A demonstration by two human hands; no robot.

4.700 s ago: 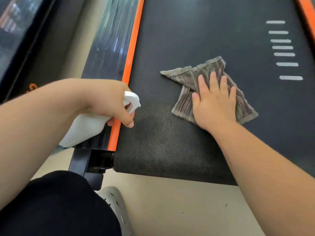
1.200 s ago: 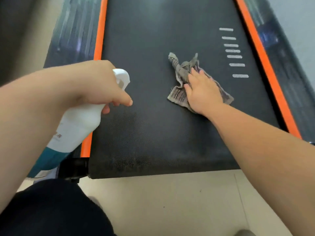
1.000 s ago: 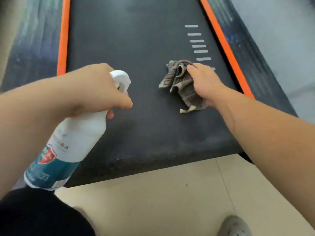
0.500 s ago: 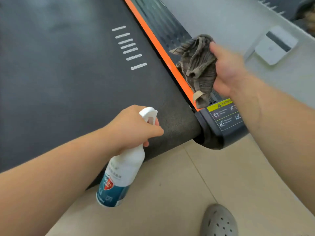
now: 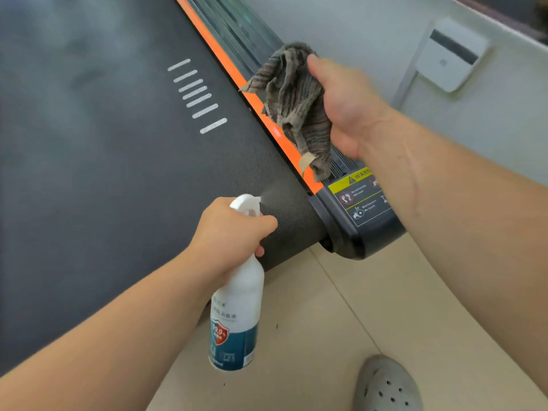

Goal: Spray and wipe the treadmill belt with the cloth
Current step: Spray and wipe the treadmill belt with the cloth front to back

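The black treadmill belt (image 5: pixel 112 161) fills the left of the view, with white dashes near its right side. My left hand (image 5: pixel 231 232) grips a white spray bottle (image 5: pixel 237 307) with a blue label, finger on the trigger; a faint mist leaves the nozzle toward the belt's near right corner. My right hand (image 5: pixel 347 105) holds a crumpled grey-brown cloth (image 5: pixel 296 105) in the air above the orange side strip (image 5: pixel 267 120), clear of the belt.
A black end cap with a yellow warning label (image 5: pixel 358 203) closes the treadmill's right rail. Beige floor tiles (image 5: pixel 341 321) lie in front. A grey perforated clog (image 5: pixel 385 384) shows at the bottom. A white box (image 5: pixel 450 54) sits at the upper right.
My right hand lifted the cloth off the belt and carried it over the right rail. My left hand moved the bottle to the belt's near right corner, where mist now shows.
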